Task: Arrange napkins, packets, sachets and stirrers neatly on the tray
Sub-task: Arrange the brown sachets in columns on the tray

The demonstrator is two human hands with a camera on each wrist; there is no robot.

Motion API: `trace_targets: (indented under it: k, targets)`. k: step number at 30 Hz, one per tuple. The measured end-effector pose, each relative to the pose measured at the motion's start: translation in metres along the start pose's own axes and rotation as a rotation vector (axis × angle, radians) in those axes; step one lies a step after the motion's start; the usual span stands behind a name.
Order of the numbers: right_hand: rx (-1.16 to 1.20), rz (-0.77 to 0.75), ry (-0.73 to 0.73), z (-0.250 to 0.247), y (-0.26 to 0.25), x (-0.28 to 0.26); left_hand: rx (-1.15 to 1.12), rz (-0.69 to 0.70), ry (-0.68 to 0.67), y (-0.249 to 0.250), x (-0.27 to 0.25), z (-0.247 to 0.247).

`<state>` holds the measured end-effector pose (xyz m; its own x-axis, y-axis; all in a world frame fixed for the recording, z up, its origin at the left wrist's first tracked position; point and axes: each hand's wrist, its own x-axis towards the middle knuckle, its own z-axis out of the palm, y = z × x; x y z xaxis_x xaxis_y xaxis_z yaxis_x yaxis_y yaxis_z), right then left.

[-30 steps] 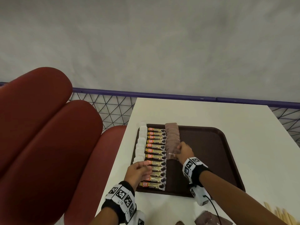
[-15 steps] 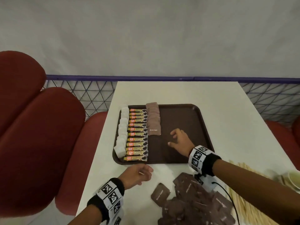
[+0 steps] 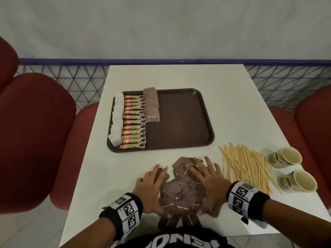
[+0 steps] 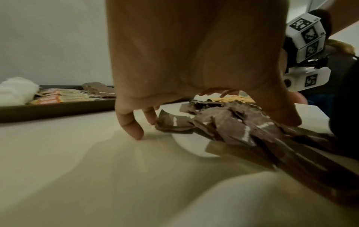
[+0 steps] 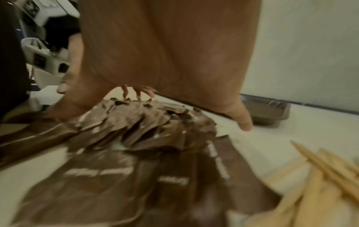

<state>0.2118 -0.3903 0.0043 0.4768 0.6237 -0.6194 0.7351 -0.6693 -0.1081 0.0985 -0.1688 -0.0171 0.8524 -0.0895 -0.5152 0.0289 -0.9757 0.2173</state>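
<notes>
A loose pile of brown sugar sachets [image 3: 180, 194] [image 4: 223, 122] [image 5: 139, 122] lies on the white table near its front edge. My left hand [image 3: 152, 183] [image 4: 174, 69] rests flat on the pile's left side with fingers spread. My right hand [image 3: 206, 178] [image 5: 165, 61] lies flat on its right side, fingers straight. The dark brown tray [image 3: 188, 122] holds white napkins [image 3: 117, 120], a column of coffee granule packets [image 3: 134, 122] and a short row of brown sachets [image 3: 151, 108]. Wooden stirrers [image 3: 247, 167] lie loose to the right.
Two paper cups [image 3: 286, 156] [image 3: 300, 181] lie on their sides at the table's right edge. Red upholstered seats [image 3: 35, 131] flank the table. A blue mesh railing [image 3: 71, 77] runs behind it. The tray's right half [image 3: 182, 113] is bare.
The view tilted down. My right hand left the tray and came back to the sachet pile. My left hand moved right onto the pile too. Both now lie flat on it.
</notes>
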Motion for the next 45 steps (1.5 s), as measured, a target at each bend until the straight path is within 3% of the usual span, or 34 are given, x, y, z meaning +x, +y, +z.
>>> trace_targets:
  k: [3,6,12,19,22,26,38,45]
  targets:
    - [-0.075,0.051,0.125,0.012,-0.016,-0.001,0.080,0.024,0.034,0.009,-0.005,0.008]
    - [-0.029,-0.036,0.070,0.020,-0.021,0.003,0.071,0.015,0.034,0.012,-0.006,0.010]
    - [0.123,-0.001,0.105,0.004,-0.031,0.023,-0.202,-0.045,0.101,-0.002,0.001,-0.003]
    - [0.214,-0.020,0.302,-0.016,-0.031,0.035,-0.429,-0.104,0.137,-0.013,0.010,-0.016]
    - [0.295,0.053,0.248,-0.026,-0.022,0.041,-0.395,-0.143,0.128,-0.011,0.013,-0.020]
    - [0.287,0.021,0.187,-0.033,-0.026,0.049,-0.391,-0.181,0.069,-0.006,0.023,-0.026]
    - [0.368,0.035,0.167,-0.037,-0.039,0.066,-0.706,-0.133,0.083,-0.003,0.036,-0.033]
    - [0.793,-0.119,0.161,-0.052,-0.028,0.069,-0.956,-0.152,0.120,-0.019,0.036,-0.037]
